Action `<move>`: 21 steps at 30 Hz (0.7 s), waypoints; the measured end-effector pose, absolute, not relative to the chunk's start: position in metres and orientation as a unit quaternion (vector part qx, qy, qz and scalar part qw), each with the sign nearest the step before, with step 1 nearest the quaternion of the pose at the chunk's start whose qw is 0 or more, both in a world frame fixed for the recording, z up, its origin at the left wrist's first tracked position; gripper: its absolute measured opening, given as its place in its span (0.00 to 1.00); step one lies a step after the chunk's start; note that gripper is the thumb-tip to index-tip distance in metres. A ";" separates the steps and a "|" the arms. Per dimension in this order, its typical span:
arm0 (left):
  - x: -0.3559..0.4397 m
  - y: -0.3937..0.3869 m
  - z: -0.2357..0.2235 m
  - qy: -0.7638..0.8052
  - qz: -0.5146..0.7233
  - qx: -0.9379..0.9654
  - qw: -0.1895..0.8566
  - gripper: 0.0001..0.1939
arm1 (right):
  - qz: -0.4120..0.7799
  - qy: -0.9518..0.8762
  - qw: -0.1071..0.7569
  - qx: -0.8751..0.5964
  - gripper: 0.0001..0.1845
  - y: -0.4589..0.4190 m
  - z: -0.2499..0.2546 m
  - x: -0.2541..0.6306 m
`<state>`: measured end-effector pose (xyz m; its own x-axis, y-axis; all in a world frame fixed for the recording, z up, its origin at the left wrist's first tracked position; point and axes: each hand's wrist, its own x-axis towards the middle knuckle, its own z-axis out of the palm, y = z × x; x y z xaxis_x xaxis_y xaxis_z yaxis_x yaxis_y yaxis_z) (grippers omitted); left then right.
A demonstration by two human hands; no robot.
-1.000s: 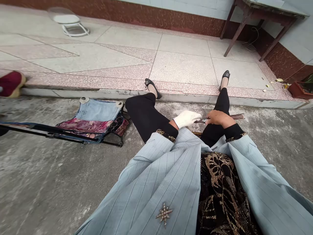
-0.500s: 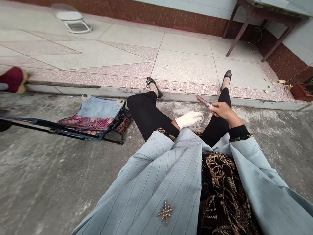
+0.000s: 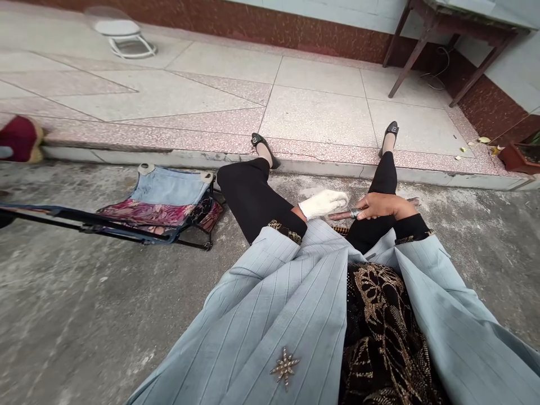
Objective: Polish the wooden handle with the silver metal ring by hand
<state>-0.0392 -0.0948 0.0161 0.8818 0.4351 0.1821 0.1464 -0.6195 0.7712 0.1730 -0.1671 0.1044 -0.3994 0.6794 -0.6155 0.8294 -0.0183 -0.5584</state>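
Observation:
My left hand (image 3: 323, 203), in a white knit glove, has its fingers curled closed on a thin wire that runs to a stick. My bare right hand (image 3: 378, 206) is wrapped around that brown stick (image 3: 338, 216), which lies nearly level between my knees. Just in front of my right fingers, a band of silvery wire (image 3: 355, 214) is wound around the stick. The stick's far end (image 3: 413, 201) shows past my right wrist. The two hands are a short distance apart, and the exact pinch of the gloved fingers is too small to make out.
A folding chair (image 3: 164, 188) with a blue and floral fabric seat lies to my left on the concrete. A raised tiled step (image 3: 316, 112) runs ahead under my shoes. Further off are a white stool (image 3: 122, 31), a wooden table (image 3: 468, 28), a planter (image 3: 523, 159) and a red shoe (image 3: 19, 138).
My right hand has turned the stick, so its end swung from pointing up and away to pointing left, below the glove. My left hand has barely moved.

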 end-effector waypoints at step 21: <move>-0.032 -0.108 0.020 0.225 0.152 0.874 0.404 0.15 | -0.361 0.590 -0.336 0.640 0.26 -0.153 0.079 0.172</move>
<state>-0.0316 -0.1076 0.0197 0.8531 0.5150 0.0837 0.2698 -0.5727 0.7741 0.1718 -0.1531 0.0787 0.0437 0.9969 -0.0659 0.5115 -0.0790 -0.8557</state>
